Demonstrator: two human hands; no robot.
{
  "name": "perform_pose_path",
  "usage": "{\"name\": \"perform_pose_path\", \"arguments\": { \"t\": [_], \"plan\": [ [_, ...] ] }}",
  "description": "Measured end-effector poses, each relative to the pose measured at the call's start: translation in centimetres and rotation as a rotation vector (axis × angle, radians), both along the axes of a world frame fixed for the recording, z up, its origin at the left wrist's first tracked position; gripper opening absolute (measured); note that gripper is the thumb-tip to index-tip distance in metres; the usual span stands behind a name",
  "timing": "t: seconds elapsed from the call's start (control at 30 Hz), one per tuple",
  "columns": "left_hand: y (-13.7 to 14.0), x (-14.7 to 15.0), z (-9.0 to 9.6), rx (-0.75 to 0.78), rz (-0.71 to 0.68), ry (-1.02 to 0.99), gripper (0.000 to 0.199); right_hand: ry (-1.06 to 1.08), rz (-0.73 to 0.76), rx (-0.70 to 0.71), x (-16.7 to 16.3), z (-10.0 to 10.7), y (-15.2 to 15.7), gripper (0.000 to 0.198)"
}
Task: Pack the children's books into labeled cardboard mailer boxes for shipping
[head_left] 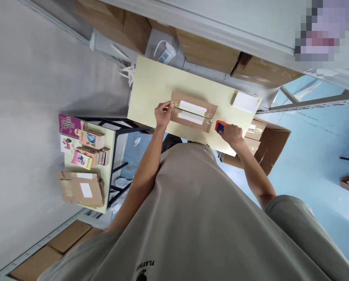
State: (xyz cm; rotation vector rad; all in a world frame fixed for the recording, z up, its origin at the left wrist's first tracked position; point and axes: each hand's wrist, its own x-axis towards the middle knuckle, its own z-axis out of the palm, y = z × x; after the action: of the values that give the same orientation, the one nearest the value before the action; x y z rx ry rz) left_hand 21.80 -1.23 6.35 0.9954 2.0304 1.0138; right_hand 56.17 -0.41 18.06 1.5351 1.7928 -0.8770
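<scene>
The person's left hand (pixel 163 114) was at one end of a brown cardboard box (pixel 192 112), thumb and forefinger drawn together at its edge; I could not tell whether they grasped the cardboard, pinched the tape there or only pressed down. The right hand (pixel 232 135) was closed around an orange-and-blue tool (pixel 220 127), held just beside the box's other end. The box lay between the two hands on a pale yellow tabletop (pixel 151 84), with two white labels (pixel 193 106) on its upper face, either side of a lengthwise seam, and shiny clear tape near its ends.

A white rectangular item (pixel 246 101) lay beyond the right hand, near the tabletop's corner. Farther out past the left hand was a white power strip (pixel 166 55) with a cable, and large cartons (pixel 208 51) stood beyond both hands. Below and to the right of the right hand was an open carton (pixel 275 142). Well to the left of the left hand, a second tabletop (pixel 110 136) carried colourful books (pixel 88 139) and folded cardboard (pixel 82 189).
</scene>
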Motion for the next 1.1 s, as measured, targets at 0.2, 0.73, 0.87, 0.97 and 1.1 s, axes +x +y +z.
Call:
{"name": "perform_pose_path", "arguments": {
  "t": [0.2,0.73,0.87,0.97,1.1],
  "plan": [
    [-0.7,-0.3,0.3,0.001,-0.085,0.064,0.036,-0.02,-0.197,0.045,-0.3,1.3,-3.7,0.049],
    [3.7,8.1,12.4,0.473,-0.699,0.196,0.056,0.033,-0.482,0.42,-4.3,13.4,-2.2,0.05],
    [7.5,11.4,17.1,0.635,-0.84,0.107,0.06,0.093,-0.421,0.654,-5.8,16.3,1.9,0.053],
    [11.1,13.1,19.1,0.716,-0.909,0.051,0.065,0.081,-0.322,0.807,-6.2,17.0,6.4,0.057],
    [14.2,13.6,20.4,0.789,-0.938,0.056,0.073,0.057,-0.221,0.963,-5.9,16.1,12.9,0.059]
  ]
}}
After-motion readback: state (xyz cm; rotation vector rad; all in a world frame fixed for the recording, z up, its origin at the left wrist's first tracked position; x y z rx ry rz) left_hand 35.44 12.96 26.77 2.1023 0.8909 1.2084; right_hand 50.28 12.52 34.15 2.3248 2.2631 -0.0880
